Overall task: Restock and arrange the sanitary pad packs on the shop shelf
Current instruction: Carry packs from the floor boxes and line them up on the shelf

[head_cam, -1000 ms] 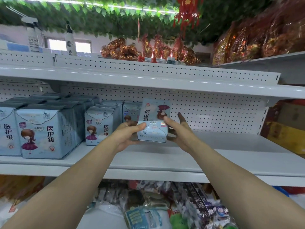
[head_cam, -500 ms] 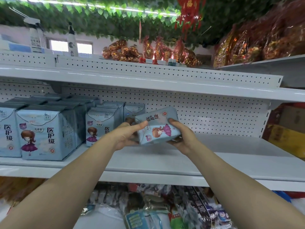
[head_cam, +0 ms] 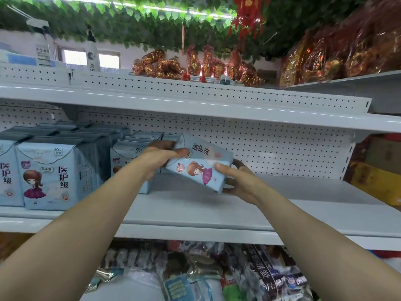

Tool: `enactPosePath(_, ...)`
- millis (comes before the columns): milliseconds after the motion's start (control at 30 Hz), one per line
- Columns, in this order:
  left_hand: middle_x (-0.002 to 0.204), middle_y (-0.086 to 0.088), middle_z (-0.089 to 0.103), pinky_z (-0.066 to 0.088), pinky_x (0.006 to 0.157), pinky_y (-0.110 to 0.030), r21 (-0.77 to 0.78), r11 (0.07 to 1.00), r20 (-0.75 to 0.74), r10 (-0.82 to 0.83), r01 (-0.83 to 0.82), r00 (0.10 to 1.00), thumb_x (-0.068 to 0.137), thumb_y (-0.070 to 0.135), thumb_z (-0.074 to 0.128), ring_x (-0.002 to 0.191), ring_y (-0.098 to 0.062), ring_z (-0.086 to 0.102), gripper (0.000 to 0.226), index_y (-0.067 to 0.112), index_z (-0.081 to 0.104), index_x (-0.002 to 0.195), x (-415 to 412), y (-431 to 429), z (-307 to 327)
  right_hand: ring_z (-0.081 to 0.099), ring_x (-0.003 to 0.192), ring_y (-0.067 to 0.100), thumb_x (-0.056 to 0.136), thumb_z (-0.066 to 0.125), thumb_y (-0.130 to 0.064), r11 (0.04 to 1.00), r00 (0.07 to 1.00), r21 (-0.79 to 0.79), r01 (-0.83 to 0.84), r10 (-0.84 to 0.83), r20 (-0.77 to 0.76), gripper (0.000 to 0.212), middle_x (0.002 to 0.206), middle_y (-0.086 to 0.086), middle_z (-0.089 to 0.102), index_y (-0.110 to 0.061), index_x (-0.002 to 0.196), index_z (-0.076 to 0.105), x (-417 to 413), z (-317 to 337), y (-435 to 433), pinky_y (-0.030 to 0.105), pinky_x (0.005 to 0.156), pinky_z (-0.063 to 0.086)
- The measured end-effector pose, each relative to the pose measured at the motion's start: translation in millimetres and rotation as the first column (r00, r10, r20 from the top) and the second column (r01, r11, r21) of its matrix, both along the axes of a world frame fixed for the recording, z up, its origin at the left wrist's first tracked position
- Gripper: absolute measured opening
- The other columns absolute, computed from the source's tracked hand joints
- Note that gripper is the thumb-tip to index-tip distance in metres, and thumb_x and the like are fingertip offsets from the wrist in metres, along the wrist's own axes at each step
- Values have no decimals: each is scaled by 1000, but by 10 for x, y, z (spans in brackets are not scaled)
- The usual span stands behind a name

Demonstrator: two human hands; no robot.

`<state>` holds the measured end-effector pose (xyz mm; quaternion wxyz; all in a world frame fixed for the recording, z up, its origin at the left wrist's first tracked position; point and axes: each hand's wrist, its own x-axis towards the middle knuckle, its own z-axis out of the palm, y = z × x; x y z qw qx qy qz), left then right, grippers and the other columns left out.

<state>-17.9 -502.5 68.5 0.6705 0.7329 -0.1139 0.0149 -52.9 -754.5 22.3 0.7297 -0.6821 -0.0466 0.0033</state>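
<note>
Head view, and the pack (head_cam: 201,164) is right in the middle of it: pale blue, cartoon girl on the front, tipped on a slant with its top end up to the left, held in the air above the shelf board and not resting on it. My left hand (head_cam: 158,159) grips that upper end, fingers curled over the top edge. My right hand (head_cam: 240,181) holds the lower end, thumb pressed on the front face, fingers wrapped round behind.

Just to the left stands the row of small packs (head_cam: 128,157) of the same kind, upright, faces forward (my left wrist hides part of the nearest one, so I can't tell whether the pack I hold touches it). Further left the bigger packs (head_cam: 50,174) stand in their own block. To the right the shelf (head_cam: 238,213) runs on, back to the pegboard (head_cam: 271,146).

So the job now, as I judge it: turn this pack upright, girl facing out, and stand it beside the last small pack. The right hand should swing the bottom down and under while the left steers the top, then slide it leftwards till the sides meet. The wrapping looks soft, so squeeze lightly or the face will crease. Set the front edge level with its neighbours, and mind my left knuckles don't knock the row over.
</note>
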Motion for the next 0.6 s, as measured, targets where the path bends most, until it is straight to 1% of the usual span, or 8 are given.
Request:
enactPosePath(67,96,3,75,54,59,-16,77,997,45,-13,9,999,74,16,87,72,-6,74,52,14,66,121,3,23,100,69,114,29,70,89,-32,996,1000,-87,-28,28,2,75,117,9,74,-15,134,56,15,-8,10,43,85,59)
enactPosePath(133,97,8,72,53,60,-12,204,978,84,-58,40,995,74,14,87,72,-1,72,53,17,66,122,9,34,201,69,113,27,67,89,-33,992,998,-112,-61,60,-15,78,120,9,73,-15,136,55,48,-32,38,42,90,59)
enactPosePath(200,112,2,72,55,72,-17,325,943,106,-105,65,989,73,17,88,87,-7,73,59,15,65,127,49,35,300,68,116,27,70,87,-33,976,992,-177,-123,119,-33,74,122,7,73,-17,135,58,54,-34,97,45,100,55)
enactPosePath(300,129,-1,65,49,91,-24,486,871,126,-155,75,980,75,24,87,108,-14,65,60,19,64,130,116,29,441,64,121,29,73,82,-36,939,983,-292,-185,177,-51,63,122,5,73,-14,129,64,78,-35,181,45,109,47)
enactPosePath(367,134,0,62,42,98,-23,557,828,135,-168,65,977,77,32,85,115,-13,58,60,22,62,131,183,35,507,63,122,32,74,82,-32,946,975,-236,-221,214,-57,63,124,10,71,-9,130,64,122,-58,230,46,110,46)
enactPosePath(433,136,2,60,36,99,-24,635,772,143,-148,24,979,78,43,82,119,-14,53,63,21,61,134,249,70,558,64,122,32,74,82,-27,959,973,-164,-229,222,-61,64,125,12,71,-5,131,61,164,-94,298,43,108,48)
enactPosePath(500,139,2,57,36,106,-28,722,692,150,-122,-25,981,77,53,79,128,-18,51,69,19,60,135,330,124,586,65,119,31,74,82,-24,971,978,-117,-208,204,-53,62,123,13,71,-4,129,62,214,-145,390,42,106,50)
enactPosePath(600,145,2,53,35,113,-31,791,610,151,-146,-31,978,77,53,79,133,-18,48,75,19,55,140,445,204,590,69,113,30,78,84,-12,986,990,-97,-137,134,-37,42,117,12,74,-8,117,67,318,-208,519,40,100,55)
